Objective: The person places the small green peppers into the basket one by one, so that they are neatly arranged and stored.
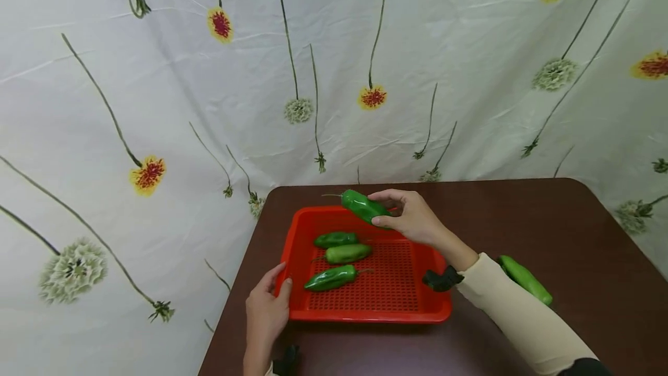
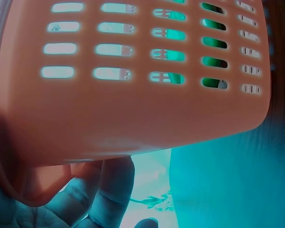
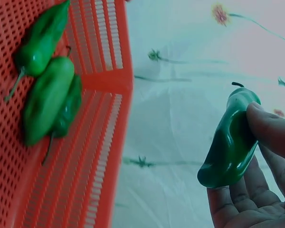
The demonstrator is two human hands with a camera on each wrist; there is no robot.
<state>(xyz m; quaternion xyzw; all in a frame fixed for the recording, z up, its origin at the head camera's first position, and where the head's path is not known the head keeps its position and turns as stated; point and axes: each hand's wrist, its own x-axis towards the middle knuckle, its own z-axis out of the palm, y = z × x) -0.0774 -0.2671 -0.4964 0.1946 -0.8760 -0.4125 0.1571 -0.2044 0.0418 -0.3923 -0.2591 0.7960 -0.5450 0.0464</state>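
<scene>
My right hand [image 1: 412, 216] pinches a green pepper [image 1: 361, 205] between thumb and fingers, over the far rim of a red plastic basket [image 1: 365, 315]. The pepper's thin stem points left in the head view; the right wrist view shows the glossy pepper [image 3: 230, 142] with the thumb against its side. Three more green peppers lie in the basket's left half: a far one [image 1: 336, 240], a paler middle one [image 1: 347, 253] and a near one [image 1: 330, 278]. My left hand [image 1: 267, 309] holds the basket's left rim, its fingers [image 2: 115, 190] tucked beneath that edge.
Another green pepper [image 1: 526, 281] rests on the dark brown table [image 1: 569, 225], right of the basket and partly behind my right sleeve [image 1: 516, 315]. A white cloth [image 1: 334, 62] printed with flowers hangs behind the table and along its left side.
</scene>
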